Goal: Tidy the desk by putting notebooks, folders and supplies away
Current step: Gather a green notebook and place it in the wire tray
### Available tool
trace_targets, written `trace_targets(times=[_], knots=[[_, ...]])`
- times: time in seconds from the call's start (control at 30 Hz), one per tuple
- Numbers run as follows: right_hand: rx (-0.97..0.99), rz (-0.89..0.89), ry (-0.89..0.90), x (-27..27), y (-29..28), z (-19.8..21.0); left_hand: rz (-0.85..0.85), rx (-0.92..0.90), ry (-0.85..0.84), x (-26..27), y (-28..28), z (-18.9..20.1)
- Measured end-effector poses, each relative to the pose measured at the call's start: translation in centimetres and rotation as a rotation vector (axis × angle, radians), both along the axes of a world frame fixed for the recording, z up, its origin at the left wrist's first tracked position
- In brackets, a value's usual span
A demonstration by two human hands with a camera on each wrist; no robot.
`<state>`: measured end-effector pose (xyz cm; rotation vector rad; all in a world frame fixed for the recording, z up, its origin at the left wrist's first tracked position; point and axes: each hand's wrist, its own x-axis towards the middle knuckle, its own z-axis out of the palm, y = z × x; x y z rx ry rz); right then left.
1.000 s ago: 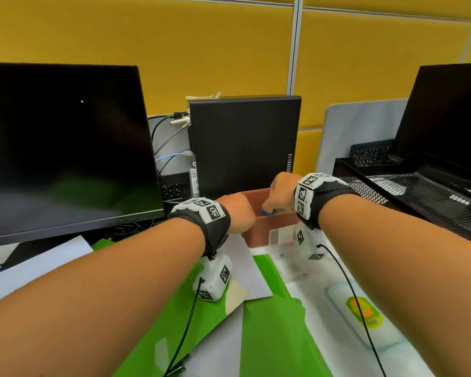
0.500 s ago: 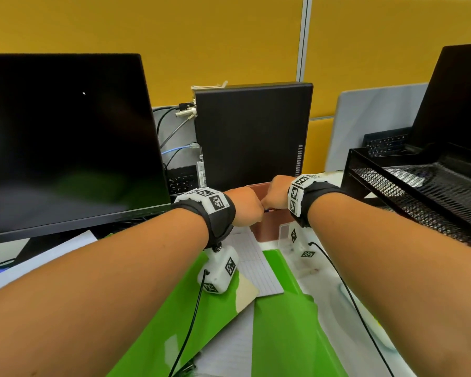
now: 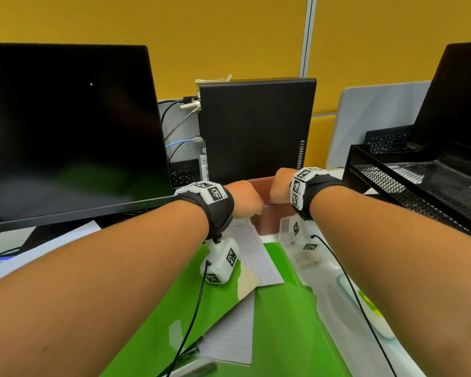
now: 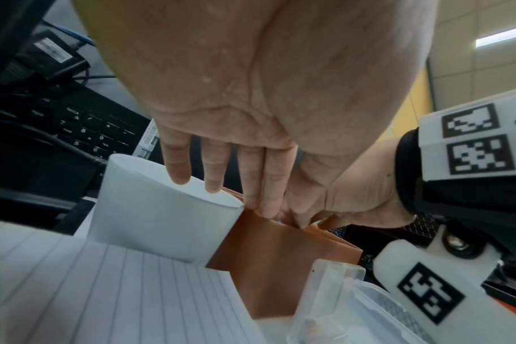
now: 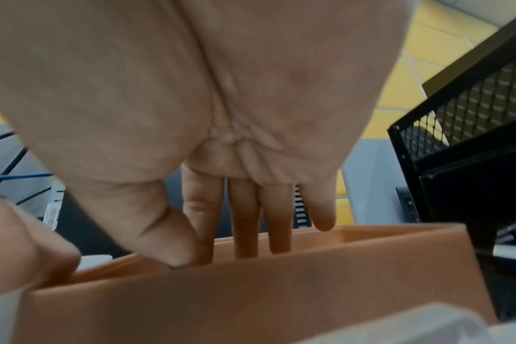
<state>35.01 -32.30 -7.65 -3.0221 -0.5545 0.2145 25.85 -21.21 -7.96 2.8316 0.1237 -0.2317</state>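
A brown open box (image 3: pixel 267 221) stands in front of the black computer tower. My right hand (image 3: pixel 280 189) is over its left end. In the right wrist view its fingers (image 5: pixel 245 221) reach straight down inside the box (image 5: pixel 251 291), with the thumb against the index finger at the near rim. A small blue pen end (image 3: pixel 270 204) shows under that thumb; the rest is hidden. My left hand (image 3: pixel 245 198) is beside it, and its straight fingers (image 4: pixel 215 177) touch the rim of a white cup (image 4: pixel 162 214) and the box's corner (image 4: pixel 265 256).
Lined paper (image 3: pixel 256 257) and green folders (image 3: pixel 283 322) lie under my forearms. A clear plastic case (image 3: pixel 291 229) sits by the box. A black mesh tray (image 3: pixel 419 180) stands to the right, a monitor (image 3: pixel 65 131) to the left, and a keyboard (image 4: pixel 83 130) behind the cup.
My right hand has slid left along the box until it is close beside my left hand. The view has shifted, and the blue end stays under the right thumb.
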Motion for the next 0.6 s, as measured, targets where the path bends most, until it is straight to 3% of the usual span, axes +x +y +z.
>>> trace_targets(times=[0.4,0.6], knots=[[-0.030,-0.031,-0.107,-2.7,-1.4,2.8,0.100,-0.096,-0.076,-2.9,0.5,2.2],[0.066,0.141,0.007,-7.1,0.9,4.4,0.113,-0.009,-0.113,-6.3,2.5,4.6]])
